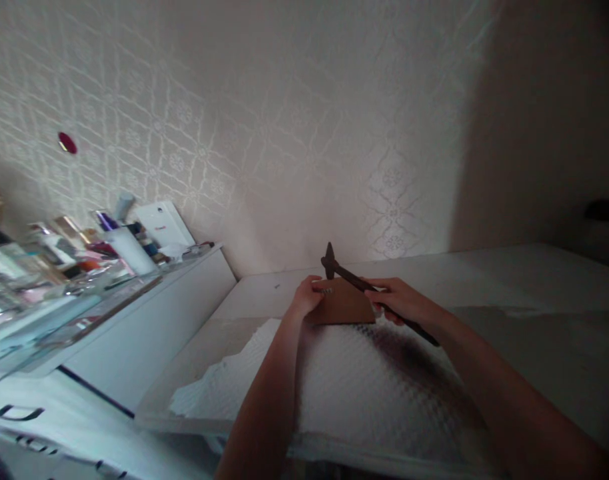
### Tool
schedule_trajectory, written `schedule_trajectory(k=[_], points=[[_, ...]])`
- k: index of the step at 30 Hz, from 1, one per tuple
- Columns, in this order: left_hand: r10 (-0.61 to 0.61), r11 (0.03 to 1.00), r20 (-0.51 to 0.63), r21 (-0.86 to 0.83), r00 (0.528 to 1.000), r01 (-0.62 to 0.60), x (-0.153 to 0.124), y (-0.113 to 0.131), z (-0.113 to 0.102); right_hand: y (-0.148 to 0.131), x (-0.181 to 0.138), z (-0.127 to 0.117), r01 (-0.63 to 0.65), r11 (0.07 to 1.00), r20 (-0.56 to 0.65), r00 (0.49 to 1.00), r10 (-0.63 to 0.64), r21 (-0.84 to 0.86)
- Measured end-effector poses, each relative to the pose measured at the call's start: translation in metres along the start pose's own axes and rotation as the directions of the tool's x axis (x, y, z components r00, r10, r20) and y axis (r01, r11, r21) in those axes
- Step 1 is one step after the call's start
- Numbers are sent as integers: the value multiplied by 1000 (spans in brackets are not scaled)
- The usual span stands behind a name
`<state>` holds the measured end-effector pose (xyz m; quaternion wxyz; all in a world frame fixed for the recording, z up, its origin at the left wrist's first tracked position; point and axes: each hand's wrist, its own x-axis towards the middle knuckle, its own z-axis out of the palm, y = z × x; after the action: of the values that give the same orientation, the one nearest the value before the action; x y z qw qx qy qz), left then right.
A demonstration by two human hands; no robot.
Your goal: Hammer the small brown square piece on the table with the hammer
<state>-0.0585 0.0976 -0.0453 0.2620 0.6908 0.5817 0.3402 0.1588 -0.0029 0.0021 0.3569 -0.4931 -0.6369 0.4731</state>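
Observation:
In my right hand [392,298] is a hammer [352,277], closed around its dark handle. The hammer's head is at the far edge of a brown flat board [343,305]; whether it touches the board I cannot tell. My left hand [309,295] is closed on the board's left side, with fingertips over its face. By those fingertips is a small, light, ridged piece [327,291], too small to name. The board is on or just above a white quilted sheet [354,393].
The sheet covers part of a pale table [484,280] against a patterned wall [284,147]. At left, a white drawer cabinet [134,340] stands higher, crowded with bottles, including a white bottle [132,252]. A white box [165,225] leans at the wall behind them.

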Motion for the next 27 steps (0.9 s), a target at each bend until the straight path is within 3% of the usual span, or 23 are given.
schedule_trajectory(k=[9, 27], points=[[-57, 998, -39, 39, 998, 58, -2, 1, -3, 2, 2, 0, -37, 998, -34, 999, 35, -42], [33, 991, -67, 135, 997, -24, -7, 9, -1, -2, 2, 5, -28, 999, 8, 1000, 28, -29]])
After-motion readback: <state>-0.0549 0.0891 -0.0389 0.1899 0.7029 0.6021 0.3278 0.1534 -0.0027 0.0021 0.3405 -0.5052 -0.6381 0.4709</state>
